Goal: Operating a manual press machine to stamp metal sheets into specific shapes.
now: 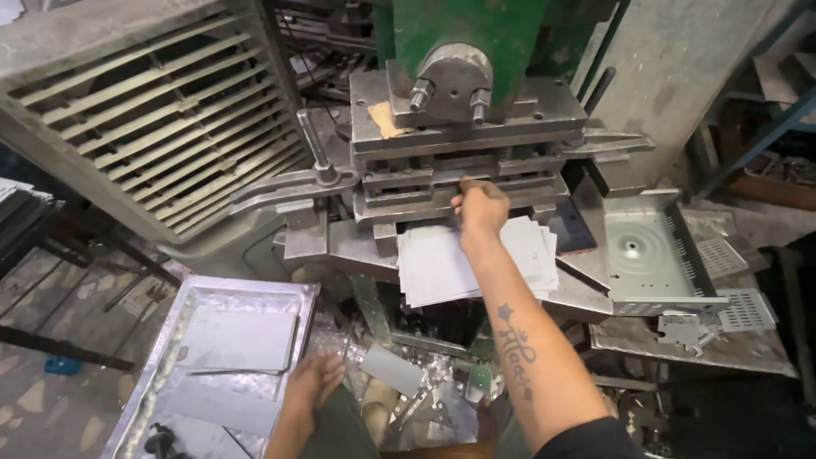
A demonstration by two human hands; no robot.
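Observation:
My right hand (480,206) reaches forward to the mouth of a green and grey metal press (463,127), fingers closed at the gap between its steel die plates; whether it grips a sheet there is hard to tell. Just below it lies a stack of thin grey metal sheets (433,268) on the press bed. My left hand (313,380) hangs low with fingers apart, holding nothing, beside a shiny metal tray (170,340) that carries flat grey sheets (238,340).
A louvred metal guard (161,110) stands at the upper left. Right of the press sit a formed metal panel (642,246) and perforated pieces (744,310). Scrap offcuts (416,374) litter the floor between my legs.

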